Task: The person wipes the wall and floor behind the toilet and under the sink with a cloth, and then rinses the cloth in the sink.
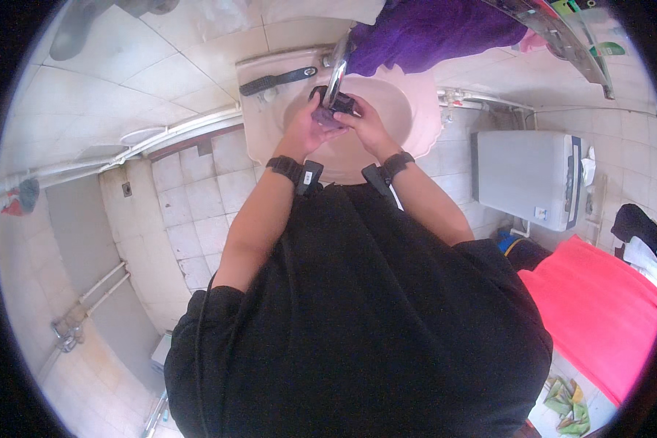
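Observation:
Both my hands are over the pink washbasin [255, 139], under the chrome faucet [335, 82]. Between them is a small black and dark purple thing [327, 117], whose kind I cannot make out. My left hand [308, 131] holds it from the left with the fingers curled around its edge. From the other side my right hand [369, 128] grips it, its thumb and fingers bent in. The faucet hides part of the thing. Whether water is running is too unclear to tell.
A black hairbrush [277, 81] lies on the basin's back left rim. A purple towel [431, 36] hangs behind the faucet. White pipes [175, 133] run along the wall at left. To the right are a grey-white box-shaped appliance [522, 179] and a bright red cloth [598, 314].

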Tool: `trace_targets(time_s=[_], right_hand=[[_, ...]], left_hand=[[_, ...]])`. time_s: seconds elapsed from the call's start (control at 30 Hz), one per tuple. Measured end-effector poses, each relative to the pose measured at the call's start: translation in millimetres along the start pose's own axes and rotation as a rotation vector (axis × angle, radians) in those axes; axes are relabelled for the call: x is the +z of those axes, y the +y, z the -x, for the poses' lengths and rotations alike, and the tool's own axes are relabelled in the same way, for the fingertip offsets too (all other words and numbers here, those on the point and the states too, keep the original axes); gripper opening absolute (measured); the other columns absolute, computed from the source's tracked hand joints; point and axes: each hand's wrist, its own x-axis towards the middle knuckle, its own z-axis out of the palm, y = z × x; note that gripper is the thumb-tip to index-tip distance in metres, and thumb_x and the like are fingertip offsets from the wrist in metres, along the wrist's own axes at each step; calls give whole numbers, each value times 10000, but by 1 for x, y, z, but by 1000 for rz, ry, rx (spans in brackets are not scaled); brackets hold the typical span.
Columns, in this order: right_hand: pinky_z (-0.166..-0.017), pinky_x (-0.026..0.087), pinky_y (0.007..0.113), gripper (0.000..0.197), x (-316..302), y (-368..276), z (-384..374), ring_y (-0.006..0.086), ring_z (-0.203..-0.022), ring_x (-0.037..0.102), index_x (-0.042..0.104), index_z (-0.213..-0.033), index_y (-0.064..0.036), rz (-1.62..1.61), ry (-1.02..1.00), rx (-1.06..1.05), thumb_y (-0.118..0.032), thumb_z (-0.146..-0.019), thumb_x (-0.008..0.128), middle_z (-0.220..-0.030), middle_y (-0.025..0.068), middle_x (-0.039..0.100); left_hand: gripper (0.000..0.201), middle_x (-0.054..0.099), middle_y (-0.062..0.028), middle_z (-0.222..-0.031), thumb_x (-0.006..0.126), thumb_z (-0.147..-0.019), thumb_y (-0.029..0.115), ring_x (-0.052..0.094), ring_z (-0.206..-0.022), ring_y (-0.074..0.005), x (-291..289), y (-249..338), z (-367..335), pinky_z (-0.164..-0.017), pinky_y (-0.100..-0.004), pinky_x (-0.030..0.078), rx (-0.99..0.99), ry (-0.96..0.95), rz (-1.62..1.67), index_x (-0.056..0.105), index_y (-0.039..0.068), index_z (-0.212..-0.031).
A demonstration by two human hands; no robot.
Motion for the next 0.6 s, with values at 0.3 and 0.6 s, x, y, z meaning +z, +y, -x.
trace_targets(time_s=[0.3,0.6], right_hand=[[-931,481,301,495,8,3,1,171,-1033,611,572,-1258,31,-41,97,39,-125,-831,769,-1132,92,655],[-734,526,289,369,3,-3,5,138,-832,644,636,-1158,41,-178,269,24,-145,-859,744,-975,65,685]], left_hand=[[515,566,-182,-1336,471,-1007,476,547,-1234,-385,-7,-1,2,-1035,-606,441,-35,-4,15,494,93,-1350],[397,558,-216,-1322,470,-1011,239,550,-1220,-419,-7,8,-6,-1035,-634,432,-84,-92,-113,459,48,-1359]])
